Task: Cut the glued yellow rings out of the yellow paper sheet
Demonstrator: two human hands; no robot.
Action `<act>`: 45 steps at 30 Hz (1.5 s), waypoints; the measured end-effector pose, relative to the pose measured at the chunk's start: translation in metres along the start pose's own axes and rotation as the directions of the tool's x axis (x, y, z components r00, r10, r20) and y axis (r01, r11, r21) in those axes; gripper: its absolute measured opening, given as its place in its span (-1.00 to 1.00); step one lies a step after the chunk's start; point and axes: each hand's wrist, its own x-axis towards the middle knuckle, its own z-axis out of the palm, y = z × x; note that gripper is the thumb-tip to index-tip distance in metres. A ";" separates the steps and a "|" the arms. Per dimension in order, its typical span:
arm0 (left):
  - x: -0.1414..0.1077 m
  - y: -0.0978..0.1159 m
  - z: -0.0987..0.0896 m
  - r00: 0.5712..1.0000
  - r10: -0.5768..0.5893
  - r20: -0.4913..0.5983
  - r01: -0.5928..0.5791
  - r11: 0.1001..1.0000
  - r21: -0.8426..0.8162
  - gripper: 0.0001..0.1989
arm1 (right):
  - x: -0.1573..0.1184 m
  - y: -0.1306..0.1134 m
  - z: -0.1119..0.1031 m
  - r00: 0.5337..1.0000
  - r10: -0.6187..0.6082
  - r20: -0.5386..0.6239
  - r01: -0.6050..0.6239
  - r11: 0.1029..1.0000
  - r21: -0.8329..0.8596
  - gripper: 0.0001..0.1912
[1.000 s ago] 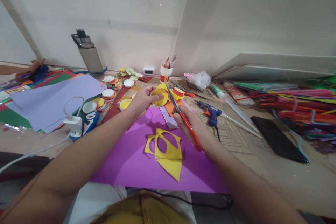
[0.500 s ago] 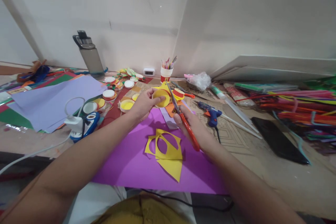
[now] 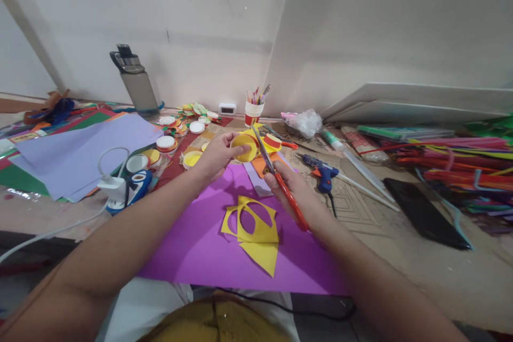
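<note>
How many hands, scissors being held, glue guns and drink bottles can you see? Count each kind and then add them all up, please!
Hands: 2
Held scissors: 1
Blue glue gun: 1
Drink bottle: 1
Total: 5

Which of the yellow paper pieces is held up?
The round piece in the left hand, beside the scissors; the yellow scraps lie on the purple sheet.
</note>
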 end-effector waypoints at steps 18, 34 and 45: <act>-0.004 -0.008 0.013 0.993 -0.097 -0.070 0.081 0.974 -0.210 -0.72 | -0.002 -0.008 0.000 0.997 -0.071 -0.013 0.071 0.997 0.028 -0.69; -0.005 -0.008 0.012 0.997 -0.063 -0.051 0.053 0.984 -0.172 -0.65 | -0.001 -0.002 0.002 1.000 -0.006 -0.018 0.006 1.000 0.011 -0.70; -0.001 -0.006 0.008 0.997 -0.074 -0.036 0.066 0.982 -0.177 -0.64 | -0.005 -0.009 0.003 0.998 0.058 -0.002 -0.058 0.994 0.095 -0.67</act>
